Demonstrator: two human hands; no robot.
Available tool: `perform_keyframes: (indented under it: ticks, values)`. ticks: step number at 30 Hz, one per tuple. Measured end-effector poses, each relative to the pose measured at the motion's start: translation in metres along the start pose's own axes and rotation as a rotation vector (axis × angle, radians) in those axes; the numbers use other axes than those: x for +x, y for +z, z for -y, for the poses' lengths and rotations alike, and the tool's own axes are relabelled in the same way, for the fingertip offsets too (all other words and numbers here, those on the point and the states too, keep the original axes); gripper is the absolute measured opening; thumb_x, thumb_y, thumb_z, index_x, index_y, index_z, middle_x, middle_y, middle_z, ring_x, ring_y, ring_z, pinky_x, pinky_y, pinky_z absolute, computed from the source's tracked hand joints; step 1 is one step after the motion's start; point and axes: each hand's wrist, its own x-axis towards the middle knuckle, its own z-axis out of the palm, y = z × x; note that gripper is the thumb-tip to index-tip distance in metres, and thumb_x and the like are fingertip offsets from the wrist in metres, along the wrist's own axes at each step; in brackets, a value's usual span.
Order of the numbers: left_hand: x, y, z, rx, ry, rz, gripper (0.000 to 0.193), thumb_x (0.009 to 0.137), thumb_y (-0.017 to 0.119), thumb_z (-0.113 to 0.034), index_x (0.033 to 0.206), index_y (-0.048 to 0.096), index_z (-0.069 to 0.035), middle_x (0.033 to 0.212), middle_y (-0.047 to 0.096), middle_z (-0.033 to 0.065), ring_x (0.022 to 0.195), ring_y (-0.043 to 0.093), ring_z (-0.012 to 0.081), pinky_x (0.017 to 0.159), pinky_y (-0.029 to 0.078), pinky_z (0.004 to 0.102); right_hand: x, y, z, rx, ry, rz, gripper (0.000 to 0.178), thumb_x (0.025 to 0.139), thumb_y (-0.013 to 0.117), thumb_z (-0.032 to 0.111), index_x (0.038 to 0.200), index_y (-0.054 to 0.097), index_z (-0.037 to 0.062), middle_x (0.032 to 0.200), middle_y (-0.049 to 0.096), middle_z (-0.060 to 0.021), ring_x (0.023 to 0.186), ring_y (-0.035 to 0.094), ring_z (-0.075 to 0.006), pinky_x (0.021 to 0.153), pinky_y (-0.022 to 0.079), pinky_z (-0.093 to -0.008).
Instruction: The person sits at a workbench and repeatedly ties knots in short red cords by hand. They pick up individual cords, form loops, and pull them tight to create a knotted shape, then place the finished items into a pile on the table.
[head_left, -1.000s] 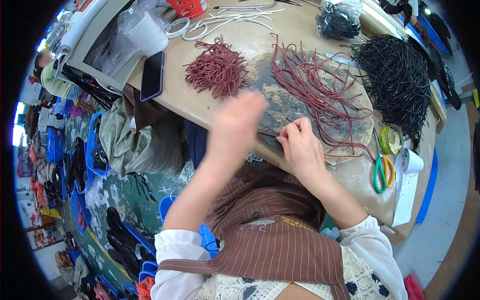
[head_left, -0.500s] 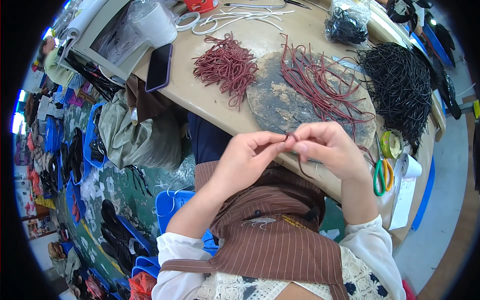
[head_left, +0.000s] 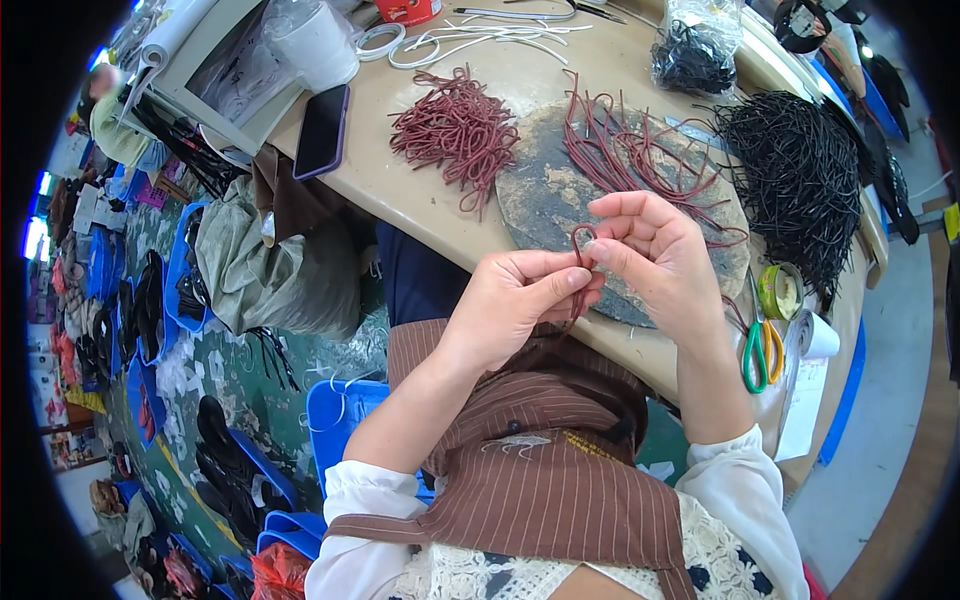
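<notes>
A dark red cord (head_left: 577, 300) is bent into a small upright loop between my hands, over the near edge of the round board (head_left: 535, 215). My left hand (head_left: 510, 300) pinches the cord below the loop between thumb and fingers. At the loop's right side, the thumb tip and a finger of my right hand (head_left: 655, 265) are closed on the cord, while its other fingers are raised and curled. Looped red cords (head_left: 450, 135) lie heaped to the left of the board. Longer loose red cords (head_left: 630, 165) spread over the board.
Black cords (head_left: 790, 170) are heaped at the right. Nearer are a tape roll (head_left: 780, 291), green-handled scissors (head_left: 756, 355), orange-handled scissors (head_left: 772, 350) and a paper roll (head_left: 818, 335). A phone (head_left: 321, 133) lies at the table's left edge; white cords (head_left: 480, 40) lie behind.
The cord now stands up as a loop above my left fingers. My right hand has lifted slightly and its fingers have spread, while my left hand has shifted little.
</notes>
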Motion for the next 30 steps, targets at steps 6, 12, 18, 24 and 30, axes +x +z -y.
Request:
perform_keyframes:
  ticks: [6, 12, 18, 24, 30]
  values:
    - [0.0, 0.002, 0.002, 0.053, 0.043, -0.033, 0.02, 0.085, 0.056, -0.011, 0.097, 0.06, 0.004, 0.081, 0.063, 0.0064, 0.073, 0.059, 0.0087, 0.065, 0.047, 0.0195, -0.001, 0.007, -0.005, 0.026, -0.035, -0.05, 0.025, 0.079, 0.058, 0.001, 0.102, 0.049, -0.0034, 0.081, 0.056, -0.0049, 0.068, 0.054, -0.0066, 0.059, 0.046, -0.0189]
    - [0.007, -0.005, 0.014, -0.199, 0.138, -0.16, 0.018, 0.085, 0.056, -0.011, 0.096, 0.058, 0.002, 0.087, 0.062, 0.0078, 0.076, 0.06, 0.0124, 0.069, 0.05, 0.0242, -0.016, 0.032, -0.045, 0.216, -0.073, -0.048, 0.05, 0.077, 0.06, -0.001, 0.119, 0.034, -0.0005, 0.095, 0.052, -0.0093, 0.082, 0.053, -0.0098, 0.067, 0.047, -0.0228]
    - [-0.018, -0.029, -0.01, -0.258, -0.101, -0.002, 0.018, 0.084, 0.055, -0.01, 0.099, 0.057, 0.001, 0.089, 0.063, 0.0096, 0.08, 0.062, 0.0168, 0.072, 0.052, 0.0305, -0.035, -0.015, -0.029, 0.165, 0.281, 0.212, 0.016, 0.075, 0.062, -0.002, 0.091, 0.06, -0.0011, 0.077, 0.059, -0.0045, 0.065, 0.056, -0.0089, 0.059, 0.045, -0.0216]
    - [-0.027, 0.0, -0.009, -0.167, -0.279, 0.07, 0.019, 0.085, 0.055, -0.013, 0.098, 0.059, 0.0, 0.088, 0.063, 0.0071, 0.079, 0.062, 0.0145, 0.07, 0.052, 0.0274, -0.022, -0.016, 0.005, -0.44, -0.372, 0.193, 0.014, 0.068, 0.066, -0.002, 0.081, 0.064, 0.0031, 0.073, 0.06, -0.0065, 0.068, 0.059, -0.0173, 0.06, 0.045, -0.0265]
    - [-0.021, 0.007, 0.009, -0.281, -0.146, 0.016, 0.018, 0.085, 0.055, -0.013, 0.096, 0.06, 0.001, 0.087, 0.063, 0.0106, 0.077, 0.062, 0.0157, 0.069, 0.052, 0.0274, -0.023, -0.006, -0.007, -0.584, -0.528, -0.019, 0.016, 0.066, 0.067, -0.001, 0.08, 0.064, 0.0048, 0.073, 0.06, -0.0063, 0.067, 0.059, -0.0187, 0.059, 0.045, -0.0269]
